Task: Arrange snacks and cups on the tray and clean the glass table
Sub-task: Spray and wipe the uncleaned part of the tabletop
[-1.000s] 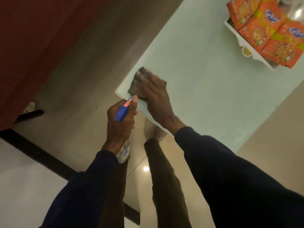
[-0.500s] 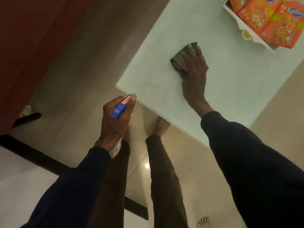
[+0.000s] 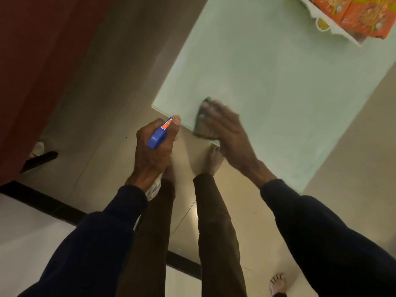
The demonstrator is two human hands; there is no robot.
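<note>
Two hands are seen from above. The right hand (image 3: 229, 133) is laid flat on a dark cloth (image 3: 202, 125), with its fingers stretched out. The cloth is pressed down on the pale green glass table (image 3: 278, 93). The hand is blurred, so its fingertips cannot be made out well. The cloth is found at the near left corner of the table, right at the near edge. Part of it is hidden under the palm.

The left hand (image 3: 154, 155) is wrapped tight round a spray bottle with a blue top (image 3: 157, 138). The bottle is held off the table, just beside the corner. One fingertip is laid at the front end of the blue top. The pale body of the bottle is mostly hidden under the hand and the dark blue sleeve (image 3: 96, 243).

A white tray with a wavy rim (image 3: 334, 28) is set at the far right of the table, well apart from the cloth. Orange snack packets (image 3: 364, 16) are piled in it and are cut off by the picture edge.

Brown trouser legs (image 3: 214, 221) and a bare foot (image 3: 211, 159) are seen on the shiny tiled floor (image 3: 96, 125). A big dark red thing (image 3: 32, 71) is seen at the left; what it is cannot be told.
</note>
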